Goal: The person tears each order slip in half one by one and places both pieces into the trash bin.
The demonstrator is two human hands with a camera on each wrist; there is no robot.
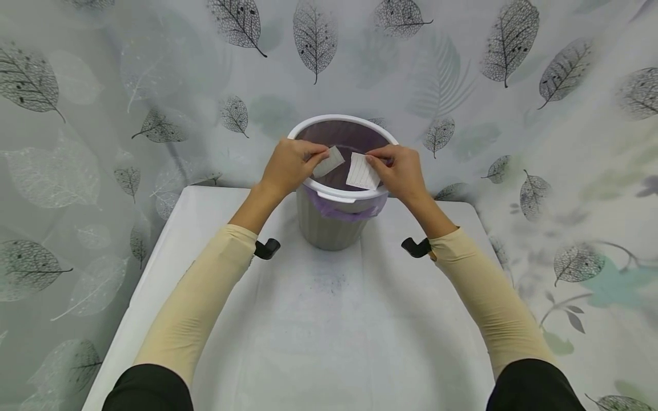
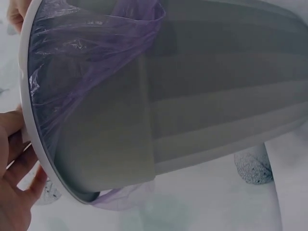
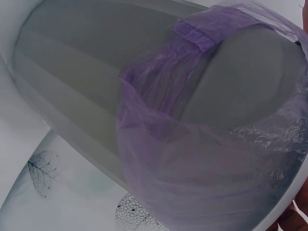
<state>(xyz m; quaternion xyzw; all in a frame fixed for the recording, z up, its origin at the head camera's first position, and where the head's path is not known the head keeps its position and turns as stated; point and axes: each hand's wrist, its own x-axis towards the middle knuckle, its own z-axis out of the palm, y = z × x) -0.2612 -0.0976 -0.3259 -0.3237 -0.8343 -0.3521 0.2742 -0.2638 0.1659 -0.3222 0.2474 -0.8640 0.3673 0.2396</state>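
Note:
Above the mouth of a grey trash can [image 1: 329, 225] with a white rim, my left hand [image 1: 292, 165] pinches a small piece of lined paper [image 1: 329, 162]. Opposite it, my right hand [image 1: 403, 171] pinches a second lined piece of paper [image 1: 362, 172] between thumb and fingers. The two pieces are apart from each other. A purple trash bag [image 2: 96, 62] lines the can and hangs over its outside below the rim. In the left wrist view my fingers show beside the white rim [image 2: 26, 91]. The right wrist view shows only part of my fingers [image 3: 292, 219] beyond the rim.
The can stands at the far end of a table with a white cover [image 1: 329, 342]. Behind and around it hangs a leaf-patterned curtain or sheet [image 1: 339, 68]. A small dark smudge [image 1: 330, 282] marks the cover in front of the can.

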